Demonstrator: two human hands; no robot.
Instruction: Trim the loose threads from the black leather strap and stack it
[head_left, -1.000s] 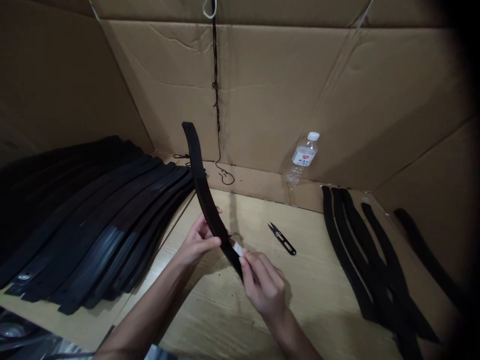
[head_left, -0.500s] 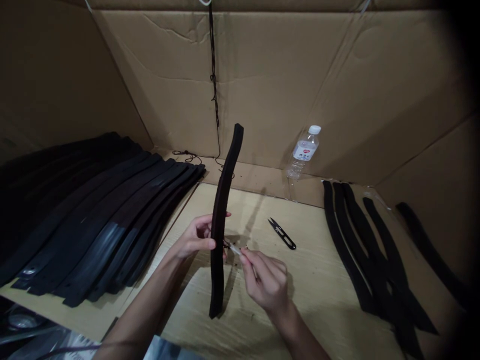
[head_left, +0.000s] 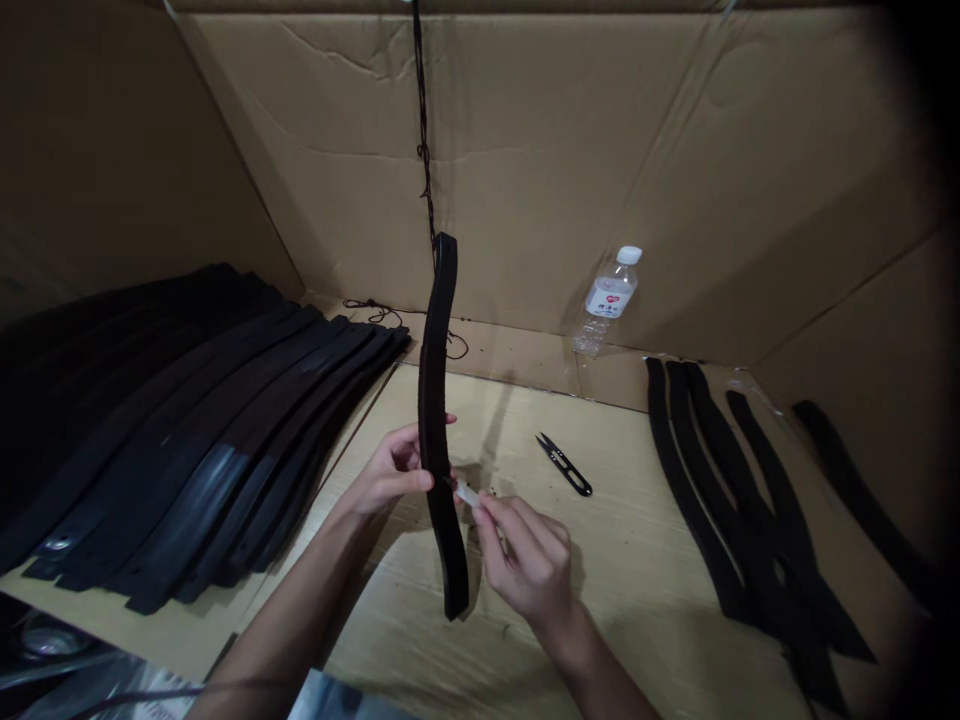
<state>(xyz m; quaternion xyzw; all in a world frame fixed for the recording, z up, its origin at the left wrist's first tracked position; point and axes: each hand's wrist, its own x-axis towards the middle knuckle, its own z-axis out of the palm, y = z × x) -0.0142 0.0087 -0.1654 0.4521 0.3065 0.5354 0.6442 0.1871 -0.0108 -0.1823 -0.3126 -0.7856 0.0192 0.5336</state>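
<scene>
A long, curved black strip (head_left: 436,390) stands nearly upright over the table, with my left hand (head_left: 397,470) closed around its middle, thumb in front and fingers behind. My right hand (head_left: 529,550) pinches a small whitish, translucent tool (head_left: 468,494) whose tip points at the strip's right edge, just beside my left thumb. The tip itself is too small to make out. Black thread snips (head_left: 564,465) lie on the table beyond my right hand.
Many black strips (head_left: 225,400) are piled at the left. Several more (head_left: 697,490) lie at the right, some crossing. A plastic bottle (head_left: 609,300) leans by the cardboard wall (head_left: 525,150). Dark cord (head_left: 424,150) hangs down the wall. Small dark crumbs dot the light tabletop (head_left: 600,600).
The held strip has turned: its top moved left and its lower end moved right. My right hand has shifted slightly left and up with the whitish tool.
</scene>
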